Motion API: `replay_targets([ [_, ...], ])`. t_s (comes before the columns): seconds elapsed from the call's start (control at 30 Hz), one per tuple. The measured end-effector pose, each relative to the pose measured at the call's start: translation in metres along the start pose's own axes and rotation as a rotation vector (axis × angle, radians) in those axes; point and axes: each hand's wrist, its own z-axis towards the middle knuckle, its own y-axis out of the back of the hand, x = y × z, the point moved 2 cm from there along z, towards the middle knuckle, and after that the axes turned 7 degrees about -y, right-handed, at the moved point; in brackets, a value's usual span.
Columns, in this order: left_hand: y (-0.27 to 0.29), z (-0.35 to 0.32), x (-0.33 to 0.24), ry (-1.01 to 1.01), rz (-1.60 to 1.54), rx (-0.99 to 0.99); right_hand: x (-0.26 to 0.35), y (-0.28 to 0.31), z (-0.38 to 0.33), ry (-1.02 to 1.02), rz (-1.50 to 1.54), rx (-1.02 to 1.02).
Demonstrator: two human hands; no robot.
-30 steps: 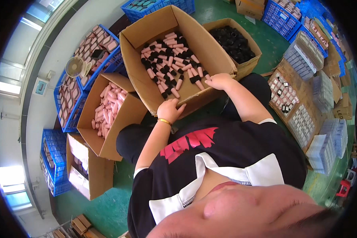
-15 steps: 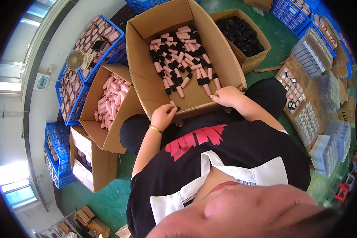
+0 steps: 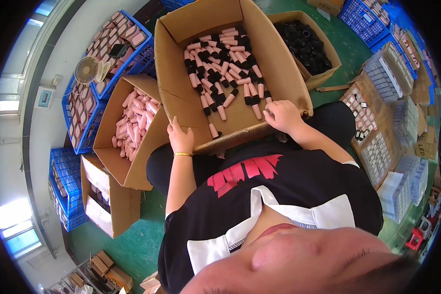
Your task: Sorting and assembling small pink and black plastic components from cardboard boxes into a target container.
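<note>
The left hand (image 3: 181, 138), thumb and fingers spread apart, touches the near left corner of a large cardboard box (image 3: 274, 73). The right hand (image 3: 282, 116) curls at its near edge; whether it grips cannot be told. Inside lie pink tubes (image 3: 222, 113) with black ends. Beside it, left, plain pink tubes (image 3: 134, 125) fill another box (image 3: 144, 154); right, black parts (image 3: 304, 44).

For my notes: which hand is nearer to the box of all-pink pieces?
Left. The left hand is just right of that box; the right hand is much farther right.
</note>
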Motion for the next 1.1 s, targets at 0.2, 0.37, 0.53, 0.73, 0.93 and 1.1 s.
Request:
replay_targets([
  [0.2,-0.007,0.002,0.000,-0.051,-0.027,-0.049,-0.010,0.002,0.014,0.064,0.017,-0.069],
  [0.37,-0.022,0.006,-0.023,-0.047,-0.145,-0.099,-0.042,0.011,0.033,0.104,-0.052,-0.152],
  [0.53,-0.035,0.017,-0.040,-0.023,-0.192,-0.114,-0.062,0.016,0.048,0.093,-0.050,-0.150],
  [0.73,-0.038,0.014,-0.026,-0.125,-0.131,-0.118,-0.065,0.009,0.033,-0.044,-0.045,-0.118],
  [0.93,-0.038,0.012,-0.027,-0.122,-0.135,-0.104,-0.064,0.010,0.023,-0.230,-0.070,-0.027],
  [1.1,-0.031,0.010,-0.036,-0.063,-0.150,-0.065,-0.065,0.011,0.016,-0.268,-0.094,0.021],
])
